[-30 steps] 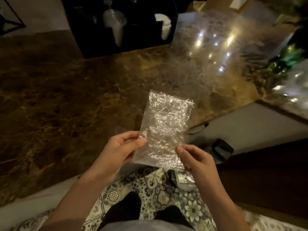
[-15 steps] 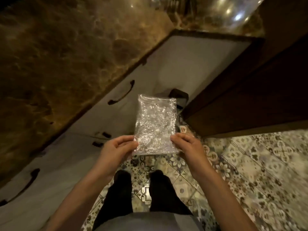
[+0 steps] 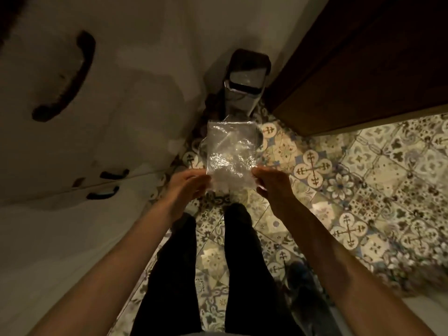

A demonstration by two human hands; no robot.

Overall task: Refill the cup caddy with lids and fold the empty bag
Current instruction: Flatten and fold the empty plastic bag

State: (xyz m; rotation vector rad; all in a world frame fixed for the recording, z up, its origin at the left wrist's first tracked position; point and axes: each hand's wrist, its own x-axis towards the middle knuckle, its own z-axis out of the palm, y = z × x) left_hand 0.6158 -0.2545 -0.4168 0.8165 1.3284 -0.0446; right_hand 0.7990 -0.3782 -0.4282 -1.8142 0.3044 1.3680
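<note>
A folded, crinkled clear plastic bag (image 3: 230,154) hangs flat in front of me above the patterned floor. My left hand (image 3: 188,187) pinches its lower left edge and my right hand (image 3: 272,185) pinches its lower right edge. The bag's far end points toward a small bin. The cup caddy and the lids are out of view.
A small black-lidded bin (image 3: 244,83) stands on the tiled floor (image 3: 363,190) in the corner ahead. White cabinet fronts with dark handles (image 3: 65,78) run along the left. A dark wooden panel (image 3: 363,69) fills the upper right. My dark-trousered legs (image 3: 206,275) stand below.
My view has swung down from the marble counter to the floor and the bin. Both hands keep pinching the folded bag, which now hangs closer to the bin.
</note>
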